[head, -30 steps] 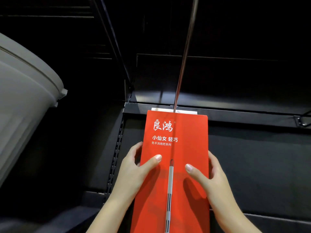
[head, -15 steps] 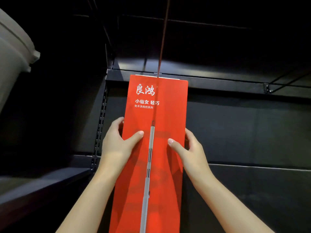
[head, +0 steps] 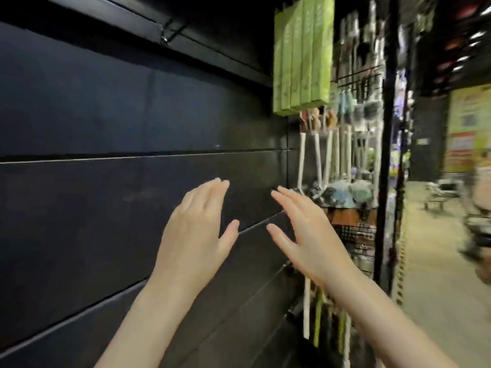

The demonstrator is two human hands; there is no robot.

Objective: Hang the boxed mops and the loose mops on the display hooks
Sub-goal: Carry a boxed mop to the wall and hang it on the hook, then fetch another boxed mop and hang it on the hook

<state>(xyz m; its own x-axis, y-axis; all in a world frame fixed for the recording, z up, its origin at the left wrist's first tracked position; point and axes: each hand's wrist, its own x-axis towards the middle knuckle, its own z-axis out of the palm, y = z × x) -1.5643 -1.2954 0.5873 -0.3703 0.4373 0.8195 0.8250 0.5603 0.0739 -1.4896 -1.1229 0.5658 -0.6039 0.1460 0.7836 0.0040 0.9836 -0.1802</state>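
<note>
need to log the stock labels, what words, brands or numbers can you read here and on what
None can be read.
Tall green hanging boxes: print blurred.
Yellow and red poster far right: text blurred.
Loose white-handled mops: tags too small.
Both bare hands hold nothing with a label.

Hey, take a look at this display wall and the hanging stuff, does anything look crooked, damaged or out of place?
Nothing stands out. The green boxes hang in a neat row, and the loose mops hang beside them with handles roughly vertical. The dark wall panels show no damage. Both the left hand and right hand are open and empty. The aisle beyond is blurred.
</note>
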